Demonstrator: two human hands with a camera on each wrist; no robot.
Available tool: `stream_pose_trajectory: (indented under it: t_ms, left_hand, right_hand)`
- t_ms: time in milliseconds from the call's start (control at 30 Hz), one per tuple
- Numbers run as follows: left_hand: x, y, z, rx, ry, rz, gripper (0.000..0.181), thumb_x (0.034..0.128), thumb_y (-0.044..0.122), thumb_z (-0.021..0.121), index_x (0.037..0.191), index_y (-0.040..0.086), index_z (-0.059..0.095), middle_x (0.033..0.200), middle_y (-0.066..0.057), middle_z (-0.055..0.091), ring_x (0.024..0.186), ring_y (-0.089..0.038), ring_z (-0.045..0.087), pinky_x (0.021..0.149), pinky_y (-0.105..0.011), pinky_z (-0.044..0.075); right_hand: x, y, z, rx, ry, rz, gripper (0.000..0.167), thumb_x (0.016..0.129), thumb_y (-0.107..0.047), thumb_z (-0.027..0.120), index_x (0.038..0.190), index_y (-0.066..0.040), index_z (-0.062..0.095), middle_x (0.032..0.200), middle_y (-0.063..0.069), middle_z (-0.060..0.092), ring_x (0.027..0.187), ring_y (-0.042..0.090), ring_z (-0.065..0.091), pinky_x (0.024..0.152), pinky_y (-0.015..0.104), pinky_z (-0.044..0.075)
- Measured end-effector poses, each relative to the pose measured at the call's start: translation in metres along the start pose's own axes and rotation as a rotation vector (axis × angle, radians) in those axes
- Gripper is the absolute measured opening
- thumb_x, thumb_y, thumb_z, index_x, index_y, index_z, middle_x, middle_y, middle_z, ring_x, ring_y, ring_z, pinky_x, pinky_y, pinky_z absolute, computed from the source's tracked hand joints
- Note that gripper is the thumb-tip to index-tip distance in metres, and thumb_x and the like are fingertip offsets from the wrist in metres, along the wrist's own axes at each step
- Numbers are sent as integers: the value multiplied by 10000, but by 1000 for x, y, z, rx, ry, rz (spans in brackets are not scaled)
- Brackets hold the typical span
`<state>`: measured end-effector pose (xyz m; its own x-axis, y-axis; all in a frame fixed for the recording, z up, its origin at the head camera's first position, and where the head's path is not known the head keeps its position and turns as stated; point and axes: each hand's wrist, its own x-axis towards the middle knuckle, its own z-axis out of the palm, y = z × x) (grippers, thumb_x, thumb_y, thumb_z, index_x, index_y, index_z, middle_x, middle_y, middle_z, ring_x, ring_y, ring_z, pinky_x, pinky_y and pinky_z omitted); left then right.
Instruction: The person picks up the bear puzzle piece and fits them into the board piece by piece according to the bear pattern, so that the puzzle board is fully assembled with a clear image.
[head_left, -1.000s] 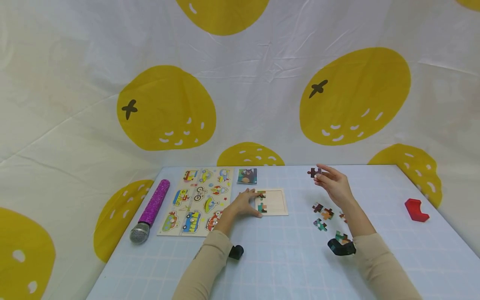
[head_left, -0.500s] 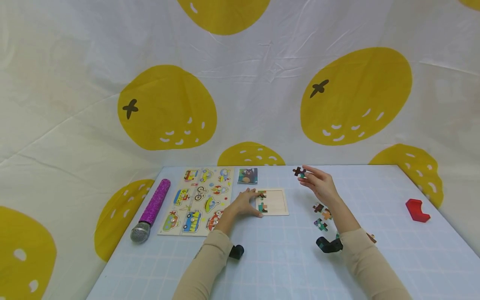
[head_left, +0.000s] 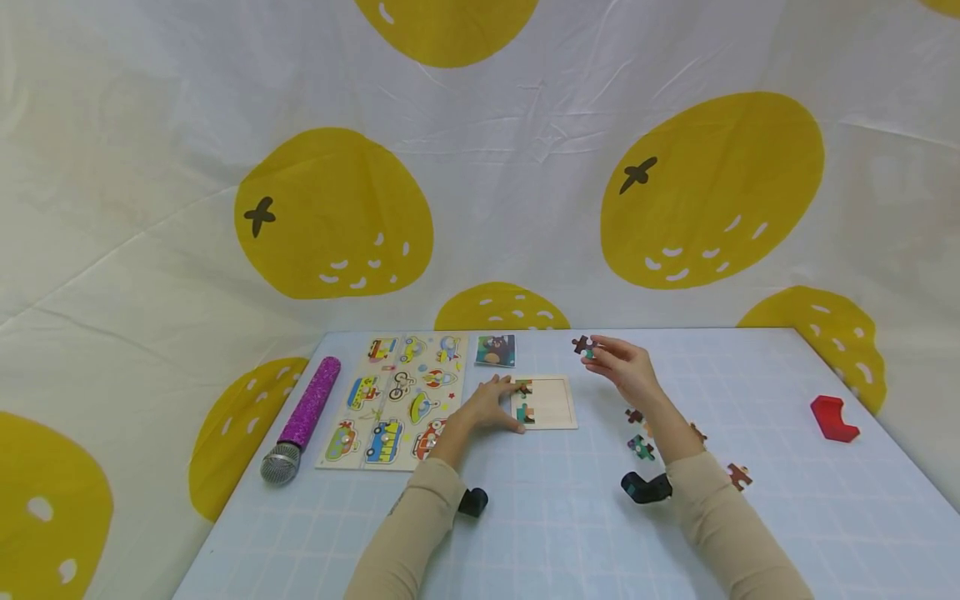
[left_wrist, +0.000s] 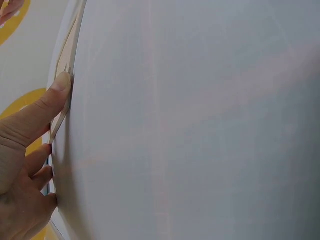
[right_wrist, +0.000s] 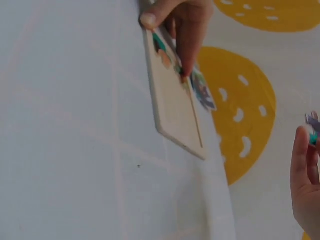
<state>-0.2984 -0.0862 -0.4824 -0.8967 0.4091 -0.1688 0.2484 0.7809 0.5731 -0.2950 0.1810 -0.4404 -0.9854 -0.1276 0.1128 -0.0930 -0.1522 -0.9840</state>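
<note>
A pale wooden puzzle tray lies at the table's middle, with a few pieces along its left side. The left hand rests at the tray's left end, thumb on the near edge and a finger on the pieces; the left wrist view shows the thumb on the tray's edge. The right hand pinches a dark brown and teal piece in the air, right of and beyond the tray. In the right wrist view that hand and the piece are partly cut off.
Several loose pieces lie near the right forearm, some partly hidden by it. A bear picture card is behind the tray. Left are a vehicle board and a purple microphone; at far right, a red block.
The right hand has moved left with the pinched piece, closer to the tray, uncovering loose pieces right of its forearm. The left hand has stayed in place at the tray.
</note>
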Motion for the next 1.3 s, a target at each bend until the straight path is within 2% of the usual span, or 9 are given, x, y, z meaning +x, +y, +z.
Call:
stream_pose_trajectory:
  t_ms: [167, 333, 433, 533, 700, 867, 1000, 1133, 1300]
  left_hand:
    - [1, -1, -1, 20, -5, 23, 836, 701, 299, 831, 1418, 127, 435, 1527, -121, 274, 1432, -318, 128, 1151, -510, 100]
    - [0, 0, -2, 19, -10, 13, 840, 704, 305, 829, 1423, 136, 428, 1532, -115, 264, 1434, -315, 117, 1150, -511, 98]
    - [-1, 0, -2, 12, -8, 11, 841, 705, 310, 828, 1425, 144, 425, 1534, -111, 259, 1436, -314, 111, 1149, -514, 97]
    - [-1, 0, -2, 0, -8, 6, 838, 705, 312, 828, 1424, 155, 428, 1537, -103, 254, 1435, -319, 106, 1144, -529, 106]
    - [0, 1, -1, -27, -12, -17, 827, 705, 309, 827, 1420, 167, 438, 1542, -91, 245, 1429, -355, 98, 1129, -563, 122]
    - [-2, 2, -1, -26, -12, -20, 815, 710, 318, 822, 1414, 155, 445, 1539, -92, 252, 1422, -379, 106, 1122, -572, 140]
    - [-3, 3, -1, -22, -9, -24, 817, 710, 321, 822, 1415, 159, 443, 1541, -83, 250, 1420, -389, 103, 1120, -575, 143]
    - [-2, 3, -1, -27, -2, -30, 810, 703, 325, 827, 1403, 148, 460, 1537, -78, 264, 1409, -421, 115, 1113, -584, 161]
    - [-2, 3, 0, -21, 2, -39, 807, 702, 329, 827, 1399, 143, 466, 1534, -79, 273, 1412, -407, 127, 1114, -576, 173]
  right_hand:
    - [4, 14, 5, -182, -31, -16, 410, 909, 47, 541, 1291, 138, 424, 976, 209, 586, 793, 157, 692, 771, 320, 562]
    - [1, 12, 19, -396, -171, 23, 337, 892, 74, 533, 1199, 201, 477, 970, 343, 581, 789, 394, 666, 756, 487, 549]
    - [7, 20, 24, -570, -233, 71, 291, 871, 40, 566, 1135, 162, 565, 891, 270, 609, 676, 358, 641, 647, 425, 574]
    - [17, 33, 26, -775, -256, 78, 262, 832, 5, 606, 1080, 83, 638, 834, 160, 617, 617, 194, 567, 550, 282, 502]
    - [22, 39, 31, -995, -300, 6, 252, 793, 17, 606, 1032, 43, 681, 897, 146, 635, 780, 228, 553, 672, 326, 494]
    - [18, 39, 30, -1065, -348, -73, 224, 815, -21, 655, 1023, 47, 704, 965, 177, 613, 930, 310, 531, 830, 441, 458]
    - [18, 40, 25, -1069, -363, -75, 252, 817, -70, 701, 1042, 45, 698, 975, 180, 618, 855, 261, 517, 745, 372, 449]
    - [19, 42, 20, -1041, -336, -11, 247, 802, -78, 724, 1028, 19, 713, 981, 145, 679, 754, 179, 496, 640, 280, 419]
    - [19, 40, 16, -1009, -342, 24, 314, 800, -114, 735, 1084, 12, 693, 963, 118, 668, 723, 160, 494, 604, 264, 429]
